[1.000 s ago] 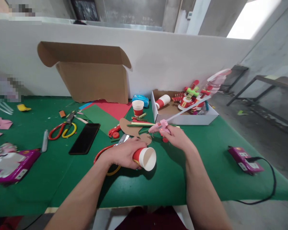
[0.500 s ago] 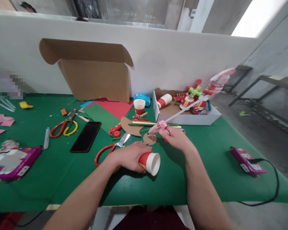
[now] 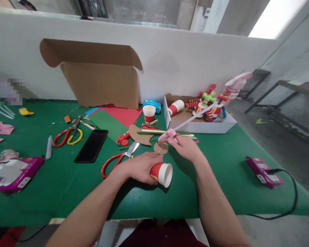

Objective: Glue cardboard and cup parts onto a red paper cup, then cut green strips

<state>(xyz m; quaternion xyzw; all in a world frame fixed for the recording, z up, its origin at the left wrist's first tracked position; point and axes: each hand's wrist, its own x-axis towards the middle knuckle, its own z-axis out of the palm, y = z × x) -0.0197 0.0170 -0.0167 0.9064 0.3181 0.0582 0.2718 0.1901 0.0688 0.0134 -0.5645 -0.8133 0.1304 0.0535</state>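
Note:
My left hand (image 3: 137,167) is wrapped round a red and white paper cup (image 3: 162,173) lying on its side on the green table (image 3: 195,192), its open mouth facing right. My right hand (image 3: 186,146) grips a pink glue gun (image 3: 167,136) with a long glue stick out the back. The gun's nozzle points down-left at a small brown cardboard disc (image 3: 161,148) lying just beyond the cup. Red-handled scissors (image 3: 117,159) lie left of my left hand.
A white box (image 3: 198,126) of finished cup figures stands behind my right hand. An upright cup (image 3: 149,113), coloured paper sheets (image 3: 110,121), a black phone (image 3: 91,145), more scissors (image 3: 67,136) and an open cardboard box (image 3: 98,77) sit further back. Purple devices (image 3: 264,171) lie at both sides.
The cup has come down onto the table and shifted slightly right with my left hand. The red scissors beside my left hand are now uncovered. The glue gun stays over the disc.

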